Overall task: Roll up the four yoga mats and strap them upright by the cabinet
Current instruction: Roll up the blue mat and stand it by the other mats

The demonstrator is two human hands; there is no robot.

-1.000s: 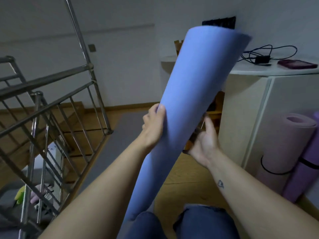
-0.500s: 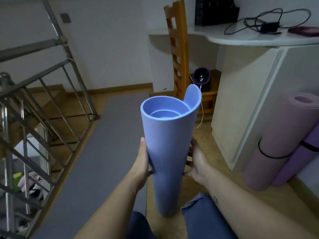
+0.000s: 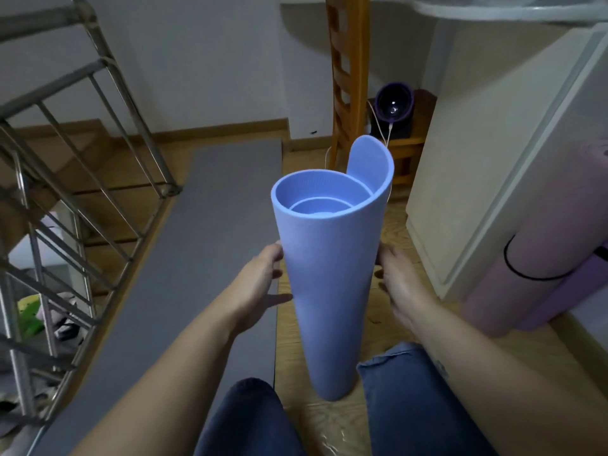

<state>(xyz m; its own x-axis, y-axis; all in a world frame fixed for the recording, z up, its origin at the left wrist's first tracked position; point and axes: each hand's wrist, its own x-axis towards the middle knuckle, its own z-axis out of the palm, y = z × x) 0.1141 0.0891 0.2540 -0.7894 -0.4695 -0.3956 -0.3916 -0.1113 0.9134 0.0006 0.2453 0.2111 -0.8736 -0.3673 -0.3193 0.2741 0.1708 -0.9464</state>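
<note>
Presently: blue mat [image 3: 329, 284], rolled loosely, upright on floor between knees. Foam: likely light, soft, springy, apt to unroll. Left hand [image 3: 260, 284] and right hand [image 3: 399, 291] flank mid-roll, fingers spread, touching lightly. Best gripped mid-height, overlap pinned.

Blue yoga mat [image 3: 329, 278] loosely rolled, stood upright on the wooden floor, outer flap raised above its rim, grey mat [image 3: 184, 258] laid flat, two purple rolled mats [image 3: 539, 258] strapped, leaned against the white cabinet [image 3: 487, 159]
</note>
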